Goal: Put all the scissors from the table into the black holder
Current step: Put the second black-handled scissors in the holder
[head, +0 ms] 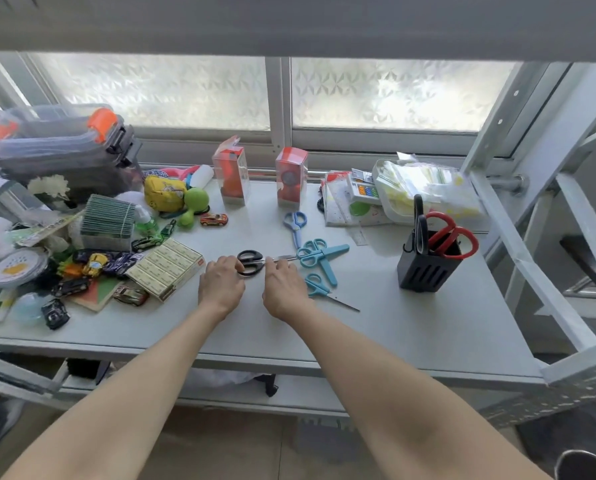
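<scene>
Black-handled scissors (250,261) lie flat mid-table, blades pointing right. My left hand (222,285) has its fingers curled on the black handle loops. My right hand (282,289) has its fingertips on the blades just right of the handles. A blue pair (294,226) lies behind them. Two teal pairs (319,256) lie crossed to the right, and a small teal-handled pair (319,289) lies in front of those. The black holder (424,271) stands at the right, holding red scissors (450,237) and a black pair (419,221).
Toy cars, a box of staples (166,268) and stacked clutter fill the table's left side. Two red product boxes (291,176) stand at the back by the window. A white tray of packets (424,192) sits behind the holder. A metal shelf frame (532,258) runs along the right edge.
</scene>
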`<state>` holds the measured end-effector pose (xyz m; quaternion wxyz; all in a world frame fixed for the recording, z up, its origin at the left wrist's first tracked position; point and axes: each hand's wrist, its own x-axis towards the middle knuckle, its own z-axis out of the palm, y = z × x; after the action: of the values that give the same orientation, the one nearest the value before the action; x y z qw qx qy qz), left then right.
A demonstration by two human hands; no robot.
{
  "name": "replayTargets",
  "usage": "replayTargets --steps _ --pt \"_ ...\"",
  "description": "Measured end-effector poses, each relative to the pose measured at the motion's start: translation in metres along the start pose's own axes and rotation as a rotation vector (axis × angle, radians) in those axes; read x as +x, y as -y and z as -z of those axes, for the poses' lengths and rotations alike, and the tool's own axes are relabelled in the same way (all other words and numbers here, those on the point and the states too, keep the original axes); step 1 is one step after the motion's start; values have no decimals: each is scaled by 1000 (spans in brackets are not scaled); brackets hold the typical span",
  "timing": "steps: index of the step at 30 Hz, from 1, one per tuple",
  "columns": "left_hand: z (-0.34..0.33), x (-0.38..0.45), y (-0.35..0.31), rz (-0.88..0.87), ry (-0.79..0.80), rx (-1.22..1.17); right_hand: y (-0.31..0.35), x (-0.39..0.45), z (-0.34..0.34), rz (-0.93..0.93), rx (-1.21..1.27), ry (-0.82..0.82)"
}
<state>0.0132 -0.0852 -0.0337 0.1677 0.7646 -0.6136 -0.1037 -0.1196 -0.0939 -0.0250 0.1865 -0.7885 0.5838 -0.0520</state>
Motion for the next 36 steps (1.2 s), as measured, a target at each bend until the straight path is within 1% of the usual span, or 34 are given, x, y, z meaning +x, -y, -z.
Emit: replayTargets --steps 2,4,7,9,11,14,17,18,20,22,24,29,31,34,36 --pt "1 -4 -1 10 18 -45 3 1 3 -21 24 26" --pt "3 -7 -3 5 51 -44 6 3 8 -15 18 18" --pt "5 -12 -2 20 96 -10 7 9 13 44 -65 9" --pt "4 -14 -3 51 74 -59 6 11 15 92 -154 26" --pt "4 -16 -5 117 58 -147 6 10 14 112 -186 32" --pt "2 -14 -5 316 98 -355 7 4 9 133 -156 -18" --pt "4 -17 -10 564 58 -682 4 -6 2 142 -93 -91" --pt "6 -19 -13 615 39 -802 3 -9 -2 145 -68 -110" --pt "6 -19 -16 704 51 -1043 0 -15 -8 153 -22 -138" --pt "11 -26 -19 749 95 -1166 -2 -20 -13 162 18 -167" --pt "18 -34 -24 719 109 -1196 -4 -24 -15 181 58 -233" --pt "48 -48 -38 405 85 -1213 -13 -35 8 152 351 -534" --pt "57 -49 -52 326 60 -1205 -22 -42 26 129 484 -641" --pt "57 -48 -81 256 35 -1112 -38 -66 57 151 701 -767" --pt "46 -48 -105 189 89 -1005 -50 -86 79 171 815 -878"
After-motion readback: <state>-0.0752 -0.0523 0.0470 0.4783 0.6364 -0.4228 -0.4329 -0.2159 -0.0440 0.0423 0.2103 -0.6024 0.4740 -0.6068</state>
